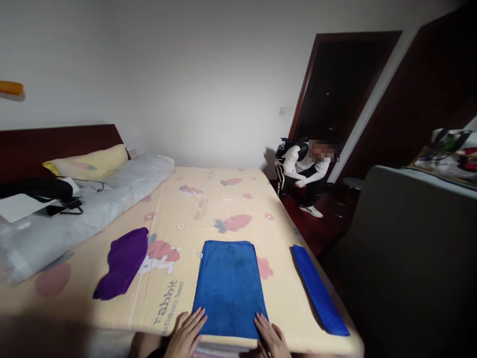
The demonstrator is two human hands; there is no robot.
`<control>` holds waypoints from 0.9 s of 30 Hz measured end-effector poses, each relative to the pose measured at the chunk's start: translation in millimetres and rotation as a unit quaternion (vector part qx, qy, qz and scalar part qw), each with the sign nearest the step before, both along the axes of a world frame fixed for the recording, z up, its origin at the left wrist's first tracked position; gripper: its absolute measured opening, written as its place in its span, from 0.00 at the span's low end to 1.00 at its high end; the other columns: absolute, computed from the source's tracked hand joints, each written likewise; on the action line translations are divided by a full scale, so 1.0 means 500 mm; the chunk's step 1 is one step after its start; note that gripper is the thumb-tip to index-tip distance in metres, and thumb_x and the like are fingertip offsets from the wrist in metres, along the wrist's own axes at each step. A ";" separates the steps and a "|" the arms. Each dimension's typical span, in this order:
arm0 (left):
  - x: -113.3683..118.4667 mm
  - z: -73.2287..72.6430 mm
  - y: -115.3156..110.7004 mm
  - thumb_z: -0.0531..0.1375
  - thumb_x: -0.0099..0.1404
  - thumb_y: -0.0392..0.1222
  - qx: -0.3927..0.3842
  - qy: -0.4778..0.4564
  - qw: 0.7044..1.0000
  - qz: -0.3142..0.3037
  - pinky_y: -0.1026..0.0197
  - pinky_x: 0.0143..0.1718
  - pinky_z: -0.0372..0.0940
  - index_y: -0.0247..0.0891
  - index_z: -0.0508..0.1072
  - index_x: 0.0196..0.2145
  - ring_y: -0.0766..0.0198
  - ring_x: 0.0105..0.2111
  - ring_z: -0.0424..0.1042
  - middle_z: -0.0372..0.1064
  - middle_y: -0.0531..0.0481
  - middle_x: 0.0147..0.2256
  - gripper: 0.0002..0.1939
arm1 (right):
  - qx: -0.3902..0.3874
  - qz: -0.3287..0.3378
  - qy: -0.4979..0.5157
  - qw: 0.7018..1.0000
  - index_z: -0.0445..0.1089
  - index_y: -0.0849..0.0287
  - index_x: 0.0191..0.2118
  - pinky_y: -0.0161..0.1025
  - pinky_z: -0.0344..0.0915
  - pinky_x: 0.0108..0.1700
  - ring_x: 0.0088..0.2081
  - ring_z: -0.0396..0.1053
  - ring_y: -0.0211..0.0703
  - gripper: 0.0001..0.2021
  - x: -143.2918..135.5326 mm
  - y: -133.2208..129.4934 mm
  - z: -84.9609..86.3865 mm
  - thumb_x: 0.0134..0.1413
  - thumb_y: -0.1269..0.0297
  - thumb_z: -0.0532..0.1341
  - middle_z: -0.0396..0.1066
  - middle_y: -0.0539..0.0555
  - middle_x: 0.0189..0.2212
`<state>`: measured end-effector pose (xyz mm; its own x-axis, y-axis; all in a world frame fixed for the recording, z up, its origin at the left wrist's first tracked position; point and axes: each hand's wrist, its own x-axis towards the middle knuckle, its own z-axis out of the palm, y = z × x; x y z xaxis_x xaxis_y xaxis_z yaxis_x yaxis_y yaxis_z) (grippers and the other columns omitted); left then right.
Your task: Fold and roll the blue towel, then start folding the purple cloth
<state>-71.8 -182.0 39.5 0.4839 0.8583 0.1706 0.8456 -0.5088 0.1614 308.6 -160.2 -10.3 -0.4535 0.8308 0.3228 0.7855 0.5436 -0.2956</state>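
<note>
Item: blue towel (230,286), spread flat on the bed (208,199), its near edge just at the mattress edge in front of me.

Left hand (186,335): fingers spread and flat, fingertips on the sheet at the towel's near left corner; holding nothing.

Right hand (272,338): fingers spread and flat, resting at the towel's near right corner; holding nothing that I can see.

Second blue towel (318,291): folded into a long narrow strip, lying to the right, close to the bed's right edge.

Purple cloth (122,263): crumpled, to the left, well apart from my hands.

Other contents: grey rolled quilt (85,209) and yellow pillow (89,164) by the headboard, dark cables and a white flat thing on top of the quilt. A person (303,171) crouches by the doorway, well clear of the bed.

Risks, as I judge them:
- The towel sits at the very edge; a pull toward me could drag it off the mattress.
- Uneven grip at the two corners would skew it and leave wrinkles.
- The soft sheet may bunch under my palms and ride up with the towel.
- The folded strip lies so near the right edge that a nudge to the bedding might tip it to the floor.
</note>
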 end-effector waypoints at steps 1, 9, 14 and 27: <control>-0.009 -0.004 0.002 0.51 0.66 0.35 0.010 -0.006 1.000 -0.010 0.57 0.57 0.65 0.55 0.47 0.66 0.63 0.59 0.64 0.60 0.56 0.62 0.34 | -0.018 0.001 0.009 1.000 0.54 0.40 0.63 0.41 0.67 0.54 0.58 0.66 0.46 0.29 0.006 0.002 0.002 0.57 0.67 0.54 0.63 0.51 0.60; -0.038 -0.011 0.012 0.53 0.54 0.23 0.075 -0.089 0.993 0.009 0.57 0.48 0.71 0.49 0.74 0.47 0.62 0.46 0.76 0.78 0.53 0.45 0.29 | -0.120 -0.034 0.051 0.991 0.71 0.46 0.52 0.50 0.65 0.54 0.56 0.68 0.51 0.20 0.041 0.012 0.030 0.56 0.67 0.52 0.71 0.55 0.55; -0.026 0.016 0.043 0.56 0.53 0.28 -0.010 -0.258 0.959 0.120 0.58 0.42 0.72 0.44 0.76 0.30 0.61 0.38 0.76 0.79 0.51 0.34 0.14 | -0.150 -0.098 0.194 0.964 0.76 0.49 0.37 0.57 0.64 0.54 0.55 0.68 0.58 0.15 0.026 0.031 0.072 0.54 0.49 0.56 0.74 0.57 0.50; -0.006 0.043 0.123 0.52 0.63 0.45 -0.091 -0.283 0.926 0.232 0.66 0.31 0.64 0.42 0.72 0.32 0.65 0.28 0.73 0.74 0.54 0.27 0.10 | -0.137 -0.214 0.180 0.950 0.70 0.55 0.33 0.42 0.64 0.38 0.32 0.71 0.47 0.18 -0.020 0.112 0.073 0.60 0.52 0.47 0.74 0.55 0.28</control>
<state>-74.6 -120.7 61.0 -0.0670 0.9909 0.1164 0.7197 -0.0328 0.6935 298.7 -104.1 26.1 0.0442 0.9895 0.1375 0.7390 0.0602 -0.6710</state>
